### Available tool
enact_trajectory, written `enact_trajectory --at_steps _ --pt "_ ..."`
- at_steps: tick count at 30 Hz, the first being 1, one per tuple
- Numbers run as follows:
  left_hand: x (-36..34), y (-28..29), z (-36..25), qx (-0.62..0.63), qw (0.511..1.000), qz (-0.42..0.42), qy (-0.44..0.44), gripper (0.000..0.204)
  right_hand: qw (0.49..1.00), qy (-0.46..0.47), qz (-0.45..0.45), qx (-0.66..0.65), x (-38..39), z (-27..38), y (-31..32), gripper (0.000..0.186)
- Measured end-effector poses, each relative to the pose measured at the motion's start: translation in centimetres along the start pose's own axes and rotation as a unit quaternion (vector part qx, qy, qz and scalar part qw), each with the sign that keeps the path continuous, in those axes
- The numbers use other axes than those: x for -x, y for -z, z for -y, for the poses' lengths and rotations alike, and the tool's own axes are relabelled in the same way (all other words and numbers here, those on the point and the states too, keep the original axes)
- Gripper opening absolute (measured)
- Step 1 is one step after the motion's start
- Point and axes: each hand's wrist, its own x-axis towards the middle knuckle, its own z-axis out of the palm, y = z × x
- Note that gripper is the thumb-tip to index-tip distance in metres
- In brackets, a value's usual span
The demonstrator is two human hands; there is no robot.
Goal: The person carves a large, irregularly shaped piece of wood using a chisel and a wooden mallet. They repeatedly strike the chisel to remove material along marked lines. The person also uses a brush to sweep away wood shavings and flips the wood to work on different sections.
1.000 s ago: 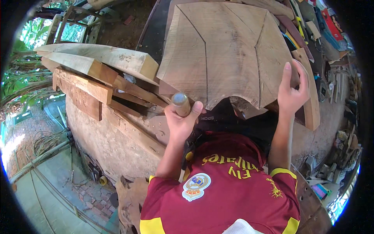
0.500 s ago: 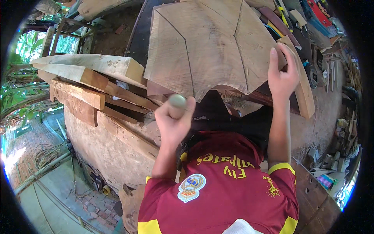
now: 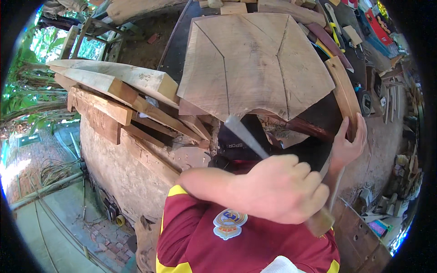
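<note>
My left hand (image 3: 284, 191) is wrapped round a chisel (image 3: 246, 136), held across the front of my chest. Its metal blade slants up and left toward the board's near edge, and the wooden handle sticks out below my fist. Whether the tip touches the board I cannot tell. Before me lies a broad wooden board (image 3: 255, 63) with dark drawn lines and a wavy near edge. My right hand (image 3: 350, 144) is closed on the near end of a curved wooden piece (image 3: 342, 82) beside the board's right edge, thumb on one side and fingers on the other.
Several thick timber offcuts (image 3: 116, 86) are stacked at the left. Hand tools, among them a yellow-and-black handled one (image 3: 336, 34), lie at the far right near a tape measure (image 3: 364, 101). Wood blocks (image 3: 233, 8) stand behind the board.
My left hand has swung right across my chest with the chisel, its blade now showing. My right hand has moved down from the board's right corner to the curved piece's near end.
</note>
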Motion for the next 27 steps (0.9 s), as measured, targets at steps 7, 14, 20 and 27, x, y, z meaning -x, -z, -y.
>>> enact_trajectory --at_steps 7,14,20,27 --pt "-1.3 -0.3 3.4 0.039 0.995 -0.064 0.071 0.029 0.993 -0.037 0.11 0.014 -1.9 -0.8 2.6 0.041" --pt "-1.7 -0.3 4.3 0.047 0.974 -0.17 0.14 0.033 0.964 -0.121 0.234 0.02 -3.5 -1.8 2.5 0.054" --pt "-2.7 -0.8 5.0 0.011 0.947 -0.259 0.187 0.03 0.961 -0.113 0.249 -0.04 -3.5 -4.2 2.3 0.052" --pt "-3.0 -0.4 5.4 0.006 0.939 -0.274 0.206 0.029 0.952 -0.089 0.265 -0.125 -3.0 -5.4 3.0 0.046"
